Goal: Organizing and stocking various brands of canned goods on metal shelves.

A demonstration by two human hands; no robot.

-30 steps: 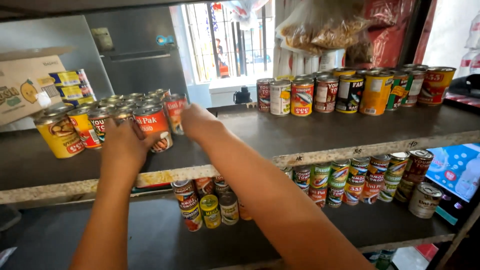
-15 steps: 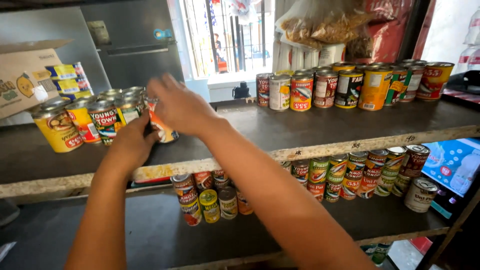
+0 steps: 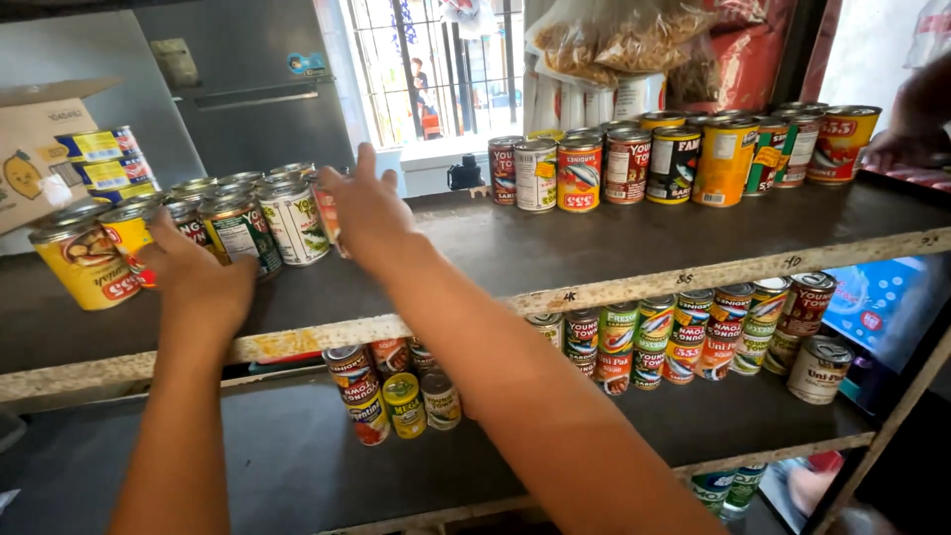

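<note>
In the head view, your right hand (image 3: pixel 369 208) is resting against the right side of a cluster of cans (image 3: pixel 213 223) standing toward the left end of the upper shelf (image 3: pixel 555 243), fingers spread wide, not wrapped around any 1 can. The red-labelled can (image 3: pixel 327 213) under your palm is standing upright, its long axis vertical, label facing the shelf's front edge. Your left hand (image 3: pixel 193 277) is pressing flat near the front edge, fingers loosely open, touching the cluster between a yellow can (image 3: pixel 87 263) and a green-labelled can (image 3: pixel 238 233); it is gripping nothing. A cardboard box (image 3: pixel 40 149) is sitting behind the cluster at the left end. Well apart, a second row of cans (image 3: pixel 674 159) is lining the shelf's back right. More cans (image 3: pixel 684 332) are standing on the lower shelf (image 3: pixel 248 456), partly hidden by your right forearm.
</note>
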